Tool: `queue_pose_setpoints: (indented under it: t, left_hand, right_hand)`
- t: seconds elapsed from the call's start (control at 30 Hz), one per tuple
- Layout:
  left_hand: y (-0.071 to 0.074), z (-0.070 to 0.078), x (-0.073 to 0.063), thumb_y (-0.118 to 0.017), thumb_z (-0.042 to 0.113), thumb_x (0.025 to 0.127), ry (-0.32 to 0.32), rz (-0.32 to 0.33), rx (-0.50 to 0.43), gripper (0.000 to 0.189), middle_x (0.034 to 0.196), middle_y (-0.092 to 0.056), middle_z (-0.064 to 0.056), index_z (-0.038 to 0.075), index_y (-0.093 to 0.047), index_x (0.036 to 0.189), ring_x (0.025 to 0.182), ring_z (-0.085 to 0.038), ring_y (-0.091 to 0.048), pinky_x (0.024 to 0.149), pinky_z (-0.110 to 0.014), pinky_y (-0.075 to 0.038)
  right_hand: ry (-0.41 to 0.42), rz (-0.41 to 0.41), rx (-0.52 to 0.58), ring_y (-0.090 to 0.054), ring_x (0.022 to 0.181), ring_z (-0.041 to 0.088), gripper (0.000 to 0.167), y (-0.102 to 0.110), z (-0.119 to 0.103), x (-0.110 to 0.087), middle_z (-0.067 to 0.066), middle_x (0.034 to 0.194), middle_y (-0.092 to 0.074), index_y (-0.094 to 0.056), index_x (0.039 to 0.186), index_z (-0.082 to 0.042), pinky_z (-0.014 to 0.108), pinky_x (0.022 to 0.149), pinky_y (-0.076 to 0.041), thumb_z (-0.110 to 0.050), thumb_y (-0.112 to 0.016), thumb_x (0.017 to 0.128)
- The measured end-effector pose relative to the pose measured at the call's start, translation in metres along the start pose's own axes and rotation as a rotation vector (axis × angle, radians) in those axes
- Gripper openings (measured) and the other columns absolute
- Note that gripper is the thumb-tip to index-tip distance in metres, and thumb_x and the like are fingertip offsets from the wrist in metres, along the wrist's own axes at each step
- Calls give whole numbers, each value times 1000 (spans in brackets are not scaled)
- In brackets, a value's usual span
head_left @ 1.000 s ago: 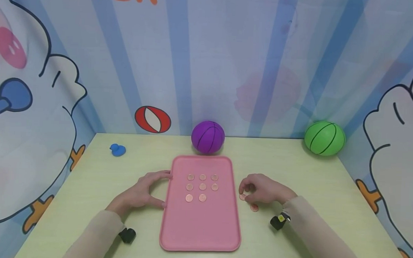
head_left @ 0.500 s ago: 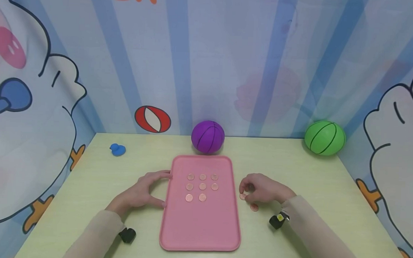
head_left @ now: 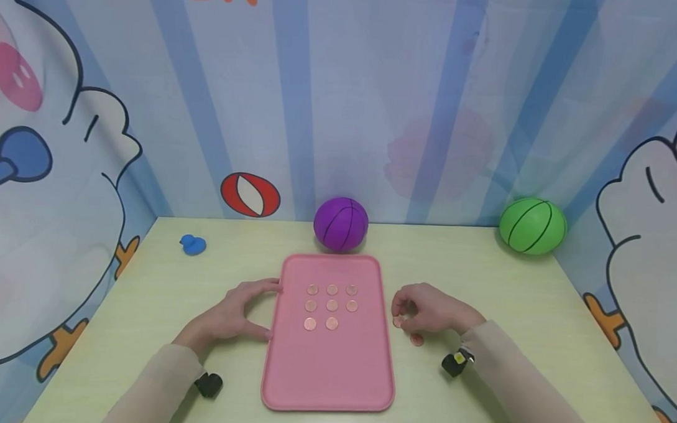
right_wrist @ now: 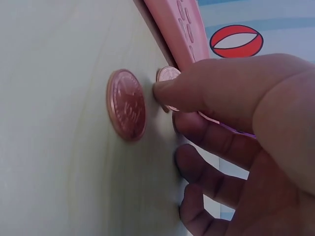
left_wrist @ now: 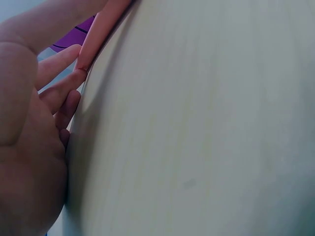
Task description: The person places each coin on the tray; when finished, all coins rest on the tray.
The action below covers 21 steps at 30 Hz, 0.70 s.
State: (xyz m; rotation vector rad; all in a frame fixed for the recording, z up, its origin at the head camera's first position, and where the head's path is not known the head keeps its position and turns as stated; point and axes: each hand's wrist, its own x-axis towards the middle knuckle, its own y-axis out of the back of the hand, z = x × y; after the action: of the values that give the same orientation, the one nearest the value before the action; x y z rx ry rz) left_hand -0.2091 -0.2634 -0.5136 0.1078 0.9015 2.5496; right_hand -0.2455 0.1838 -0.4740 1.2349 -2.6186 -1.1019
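The pink tray (head_left: pixel 329 367) lies on the table with several copper-coloured coins (head_left: pixel 332 305) set in rows on its upper half. My left hand (head_left: pixel 231 313) rests on the table at the tray's left side, its thumb and fingertips touching the rim, fingers extended. To the right of the tray, my right hand (head_left: pixel 427 309) pinches a coin (right_wrist: pixel 170 73) at the table surface; the thumb covers part of it and the index fingertip is hidden. Another coin (right_wrist: pixel 127 104) lies flat on the table just below this hand.
A purple ball (head_left: pixel 340 224) stands right behind the tray. Farther off are a green ball (head_left: pixel 533 226) at the back right and a small blue duck (head_left: pixel 193 245) at the back left. A printed curtain (head_left: pixel 364 113) closes off the table's rear edge.
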Motion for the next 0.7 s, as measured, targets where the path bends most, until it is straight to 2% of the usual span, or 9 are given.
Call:
queue_pose_setpoints:
  t: [0.17,0.4,0.7]
  left_hand:
    - [0,0,0,-98,39,70,-6,3,0,94,167,-39,5,35,-53,152,155,-34,-26,122,-73,-20]
    - [0,0,0,-97,38,70,-1,1,-8,94,167,-39,6,35,-53,152,155,-33,-26,122,-73,-21]
    - [0,2,-1,-97,38,70,-6,4,-3,94,167,-39,6,34,-53,152,155,-33,-26,122,-73,-21]
  right_hand:
    - [17,-7,14,-69,56,26,10,0,-3,0,8,85,-67,-66,93,-7,36,56,-61,2,-71,95]
    - [40,-11,17,-69,56,28,17,1,-4,-2,10,82,-66,-67,94,-4,33,56,-60,12,-65,90]
    - [71,3,39,-70,56,27,21,4,2,-2,9,82,-66,-71,94,-4,33,58,-61,15,-62,89]
